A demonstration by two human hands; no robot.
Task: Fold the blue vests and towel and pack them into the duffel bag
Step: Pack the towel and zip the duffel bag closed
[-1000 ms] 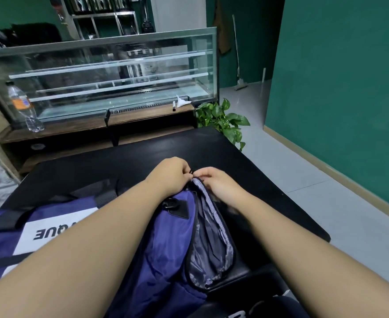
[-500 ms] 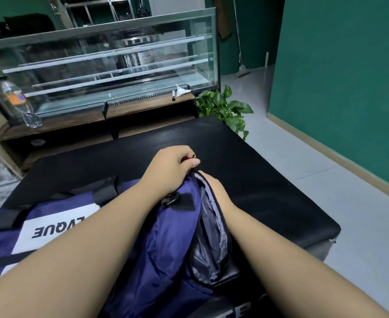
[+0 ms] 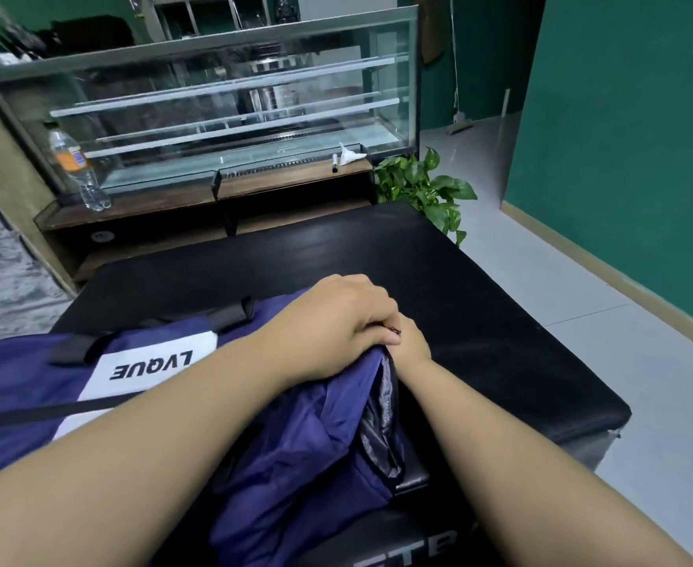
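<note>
Since a second ago your left hand (image 3: 336,321) has slid over the right hand (image 3: 412,341), fingers curled, pinching the small metal zipper pull (image 3: 395,330) at the far end of the navy fabric duffel bag (image 3: 295,435) on the black padded bench (image 3: 480,313). Right fingers are hidden, probably bracing the bag's end; its side opening nearer you gapes, showing grey lining.

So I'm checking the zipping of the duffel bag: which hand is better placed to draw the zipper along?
The left hand, probably. Its fingers curl over the small metal pull at the far end of the duffel bag. The right hand is mostly hidden beneath it, at the bag's edge, better suited to steadying the fabric.
</note>
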